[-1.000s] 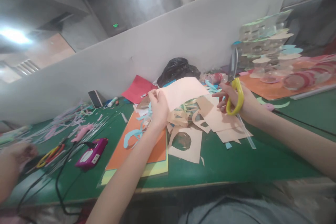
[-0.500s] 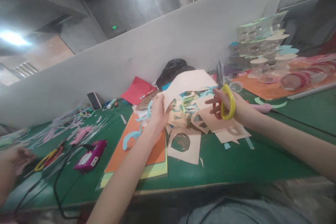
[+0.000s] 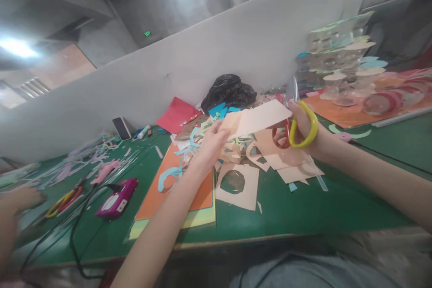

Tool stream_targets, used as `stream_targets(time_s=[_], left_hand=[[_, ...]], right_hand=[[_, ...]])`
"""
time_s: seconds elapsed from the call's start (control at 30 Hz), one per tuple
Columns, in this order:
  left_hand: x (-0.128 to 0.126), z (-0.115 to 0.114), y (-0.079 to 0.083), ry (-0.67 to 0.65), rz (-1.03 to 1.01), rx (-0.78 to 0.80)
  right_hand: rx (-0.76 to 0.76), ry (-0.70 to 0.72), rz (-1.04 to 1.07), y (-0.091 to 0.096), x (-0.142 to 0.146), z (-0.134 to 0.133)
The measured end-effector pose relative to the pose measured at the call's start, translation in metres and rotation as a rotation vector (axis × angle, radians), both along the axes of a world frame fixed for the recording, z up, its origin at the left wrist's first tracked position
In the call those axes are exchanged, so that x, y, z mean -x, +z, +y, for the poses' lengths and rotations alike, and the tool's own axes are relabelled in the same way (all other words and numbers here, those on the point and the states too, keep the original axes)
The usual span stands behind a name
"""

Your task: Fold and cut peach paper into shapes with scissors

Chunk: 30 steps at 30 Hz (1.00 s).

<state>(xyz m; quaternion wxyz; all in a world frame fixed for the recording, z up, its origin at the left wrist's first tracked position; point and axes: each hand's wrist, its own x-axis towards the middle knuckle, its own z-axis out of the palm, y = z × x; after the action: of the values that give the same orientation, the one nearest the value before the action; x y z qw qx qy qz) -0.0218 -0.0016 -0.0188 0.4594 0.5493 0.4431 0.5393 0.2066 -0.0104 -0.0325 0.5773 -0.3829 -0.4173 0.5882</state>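
1. Sheet (image 3: 265, 118): between left hand (image 3: 215, 140) and right hand (image 3: 301, 121), above paper scraps (image 3: 232, 153).
2. Bag (image 3: 228, 92): behind scraps, before partition (image 3: 276, 45).
3. Paper stack (image 3: 150, 203): on table (image 3: 320, 211), left of scraps.
4. Phone (image 3: 122, 128): left of bag.
5. Stacked containers (image 3: 332, 45): far right.

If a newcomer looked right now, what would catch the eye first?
Probably the yellow-and-red scissors in the right hand, right of centre. Next comes the pale sheet, held by the left hand above paper scraps. Behind them, a black plastic bag sits before the white wall.
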Motion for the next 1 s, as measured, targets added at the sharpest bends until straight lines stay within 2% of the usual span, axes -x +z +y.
stream_targets(time_s=[0.13,0.27,0.37,0.47,0.57,0.77,0.93,1.0], left_hand=[[0.001,0.003,-0.008,0.013,0.166,-0.11],[0.0,0.0,-0.01,-0.04,0.267,-0.135],[0.001,-0.003,-0.008,-0.108,0.308,-0.074],[0.003,-0.005,-0.004,-0.197,0.301,0.053],[0.003,-0.006,-0.002,-0.264,0.216,0.121],[0.01,0.001,-0.008,-0.134,0.118,0.078],[0.008,-0.004,-0.005,-0.374,0.139,0.205],[0.004,-0.008,-0.004,-0.378,0.123,0.217]], right_hand=[[-0.011,-0.025,-0.027,-0.004,-0.004,0.004],[-0.094,-0.003,-0.121,-0.018,-0.009,0.011],[-0.125,0.015,-0.2,-0.026,-0.012,0.015],[-0.173,0.014,-0.283,-0.027,-0.014,0.014],[-0.176,-0.006,-0.303,-0.024,-0.013,0.01],[-0.133,-0.088,-0.365,-0.003,-0.007,-0.004],[-0.18,-0.091,-0.394,0.009,-0.003,-0.014],[-0.203,-0.11,-0.395,0.012,-0.002,-0.016]])
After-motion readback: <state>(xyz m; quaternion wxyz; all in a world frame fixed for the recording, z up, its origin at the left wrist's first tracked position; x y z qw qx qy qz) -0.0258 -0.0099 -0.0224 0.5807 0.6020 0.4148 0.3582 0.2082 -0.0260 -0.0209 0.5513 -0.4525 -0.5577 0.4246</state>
